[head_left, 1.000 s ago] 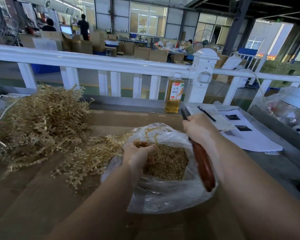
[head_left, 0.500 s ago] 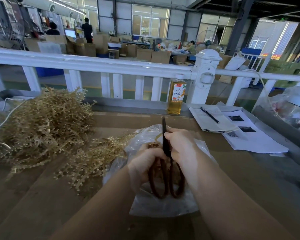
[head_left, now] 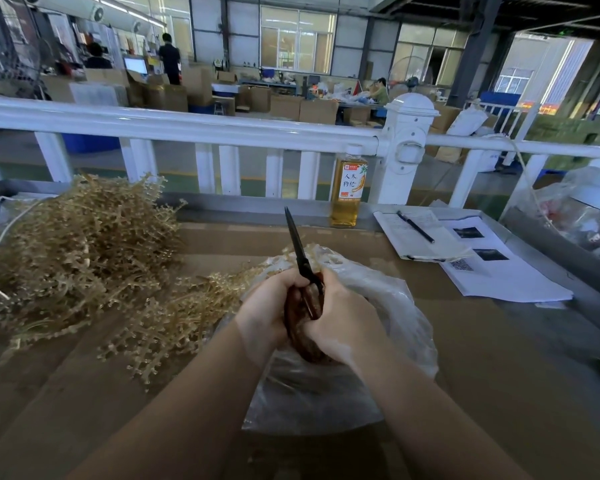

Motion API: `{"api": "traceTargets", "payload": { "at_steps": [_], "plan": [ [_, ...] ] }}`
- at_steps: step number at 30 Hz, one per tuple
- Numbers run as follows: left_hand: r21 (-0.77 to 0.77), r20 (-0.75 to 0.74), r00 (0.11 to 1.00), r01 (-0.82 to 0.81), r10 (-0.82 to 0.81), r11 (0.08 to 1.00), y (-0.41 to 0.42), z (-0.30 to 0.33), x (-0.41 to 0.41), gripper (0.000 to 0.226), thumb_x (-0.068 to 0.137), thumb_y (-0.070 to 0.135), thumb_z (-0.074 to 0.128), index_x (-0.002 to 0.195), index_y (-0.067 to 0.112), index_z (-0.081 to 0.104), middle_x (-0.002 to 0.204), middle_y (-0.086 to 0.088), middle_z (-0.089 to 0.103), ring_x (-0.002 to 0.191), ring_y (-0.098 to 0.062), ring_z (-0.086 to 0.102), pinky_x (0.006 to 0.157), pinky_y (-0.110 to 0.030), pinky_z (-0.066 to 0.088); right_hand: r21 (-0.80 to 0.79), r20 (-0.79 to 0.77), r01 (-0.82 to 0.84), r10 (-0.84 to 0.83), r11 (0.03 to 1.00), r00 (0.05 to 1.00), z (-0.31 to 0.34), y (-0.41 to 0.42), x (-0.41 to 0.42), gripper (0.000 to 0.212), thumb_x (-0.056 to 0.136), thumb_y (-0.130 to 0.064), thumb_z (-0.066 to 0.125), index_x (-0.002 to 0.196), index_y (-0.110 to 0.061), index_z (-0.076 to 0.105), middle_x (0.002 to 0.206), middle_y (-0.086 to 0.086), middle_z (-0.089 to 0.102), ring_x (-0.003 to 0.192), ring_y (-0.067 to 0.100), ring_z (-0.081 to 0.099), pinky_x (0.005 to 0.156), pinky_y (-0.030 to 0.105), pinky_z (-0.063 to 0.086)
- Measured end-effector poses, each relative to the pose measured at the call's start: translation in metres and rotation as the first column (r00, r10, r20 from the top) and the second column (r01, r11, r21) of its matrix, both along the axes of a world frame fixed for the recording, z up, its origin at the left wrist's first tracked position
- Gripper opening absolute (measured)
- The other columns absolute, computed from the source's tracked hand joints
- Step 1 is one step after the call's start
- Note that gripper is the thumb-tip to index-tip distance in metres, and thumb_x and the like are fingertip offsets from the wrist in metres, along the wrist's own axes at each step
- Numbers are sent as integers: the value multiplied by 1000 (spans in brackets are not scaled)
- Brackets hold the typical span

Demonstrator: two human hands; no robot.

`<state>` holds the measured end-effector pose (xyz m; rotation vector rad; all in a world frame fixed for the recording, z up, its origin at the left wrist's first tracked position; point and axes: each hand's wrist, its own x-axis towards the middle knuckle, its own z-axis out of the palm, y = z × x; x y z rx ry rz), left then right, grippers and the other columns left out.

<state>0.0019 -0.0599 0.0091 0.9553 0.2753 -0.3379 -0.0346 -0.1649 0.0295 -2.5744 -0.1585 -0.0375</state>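
Note:
A pair of scissors [head_left: 297, 249] with dark blades and brown-red handles stands upright over a clear plastic bag [head_left: 400, 318], blades closed and pointing up and away. My left hand [head_left: 269, 308] and my right hand [head_left: 345, 315] both grip the handles, one on each side. The bag lies on the brown cardboard-covered table [head_left: 482, 358], and my hands hide most of its contents. Left of the bag spreads a pile of golden beaded plastic sprigs [head_left: 73, 251], with a smaller spray [head_left: 174, 320] reaching toward the bag's mouth.
A bottle of amber drink [head_left: 349, 192] stands at the table's back edge by a white railing [head_left: 201, 128]. A notebook with a pen [head_left: 418, 233] and printed sheets [head_left: 499, 271] lie at the right. More plastic bags [head_left: 575, 209] sit far right.
My right hand swung the scissors from lying along my forearm to upright over the bag. My left hand came out of the bag and joined it on the handles.

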Motion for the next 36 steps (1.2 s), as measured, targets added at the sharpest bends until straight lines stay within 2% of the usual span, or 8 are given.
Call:
{"api": "traceTargets", "payload": {
  "at_steps": [2,5,8,12,16,22,27,36],
  "plan": [
    [-21,19,1000,-20,21,1000,1,1,0,20,84,5,42,77,2,60,57,-7,60,51,-19,59,55,-24,52,126,5,16,-17,992,1000,-3,-3,3,66,84,-23,65,141,-31,32,111,-4,65,103,21,61,87,30,48],
    [-72,14,996,-85,86,994,7,-3,1,23,82,15,50,90,-1,64,71,-11,65,64,-23,59,66,-32,49,312,-45,49,-37,949,998,-2,-11,9,44,84,-21,66,119,-39,46,105,-10,64,96,16,62,83,32,52],
    [70,61,989,-139,135,988,10,-14,1,28,86,27,65,105,6,65,78,-7,70,62,-18,63,52,-25,49,565,-91,90,-46,820,995,-1,-15,12,43,90,-19,62,116,-48,44,103,-7,67,84,13,67,67,28,55],
    [160,77,971,-237,227,958,12,-23,-3,50,76,17,77,121,5,58,101,-15,71,58,-15,66,43,-22,48,757,-126,126,-46,641,991,3,-21,16,33,92,-14,62,117,-35,57,73,-10,67,46,1,57,45,18,46],
    [150,97,965,-257,244,955,9,-23,-3,43,75,10,76,114,-1,62,79,-7,74,53,-10,66,42,-16,45,707,-171,145,-32,692,985,4,-24,18,34,89,-4,60,105,-35,59,90,0,66,60,13,64,58,26,56],
    [55,90,974,-213,208,975,6,-23,-1,9,81,6,70,88,9,67,72,-4,73,60,-12,69,48,-18,50,683,-81,119,-87,721,993,-7,-30,20,33,83,-11,74,96,-31,52,78,-2,63,43,-3,58,39,10,39],
    [46,115,974,-202,195,978,9,-28,-1,18,88,1,60,101,14,61,76,-4,73,64,-14,70,51,-24,53,662,12,99,-142,743,990,-11,-33,26,30,85,-13,71,100,-29,51,82,-4,60,55,1,59,43,7,38],
    [58,139,968,-220,210,974,12,-32,1,29,75,-1,73,75,15,48,64,-4,63,57,-14,65,50,-25,52,614,12,58,-82,787,997,-17,-29,32,29,85,-19,72,107,-30,56,86,-6,62,63,5,60,46,10,41]
  ]
}}
